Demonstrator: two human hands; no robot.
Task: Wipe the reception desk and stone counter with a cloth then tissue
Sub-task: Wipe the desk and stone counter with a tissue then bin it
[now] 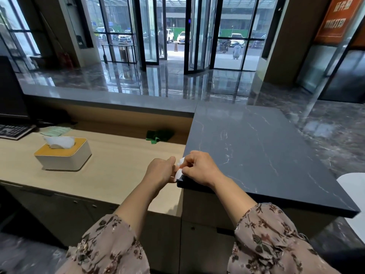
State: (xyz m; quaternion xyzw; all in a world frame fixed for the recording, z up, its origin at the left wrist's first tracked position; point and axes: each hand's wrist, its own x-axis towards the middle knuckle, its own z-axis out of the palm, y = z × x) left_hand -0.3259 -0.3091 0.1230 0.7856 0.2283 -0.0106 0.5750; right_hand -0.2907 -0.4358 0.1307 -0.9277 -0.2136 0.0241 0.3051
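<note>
floral sleeves (106, 248) sat lowest in view, both forearms reaching forward. left hand (160, 172) and right hand (200, 168) met at the near left corner of the dark stone table (256, 151), right where it butted against the lower wood table (122, 157). fingers (187, 159) of both hands were curled, pinching one small white tissue (180, 171) between them. tissue was bunched up, held at the stone corner edge; couldn't tell if it touched the stone. right wrist lay over that edge. green cloth (159, 135) lay crumpled at the back of the wood table, just beside the stone table's side wall, well apart from the hands. tissue box (63, 158) with a yellow lid stood on the wood table to the left, one sheet sticking up. keyboard (13, 131) and dark monitor (11, 91) sat at the far left. grey ledge (98, 95) ran behind the wood table.
</note>
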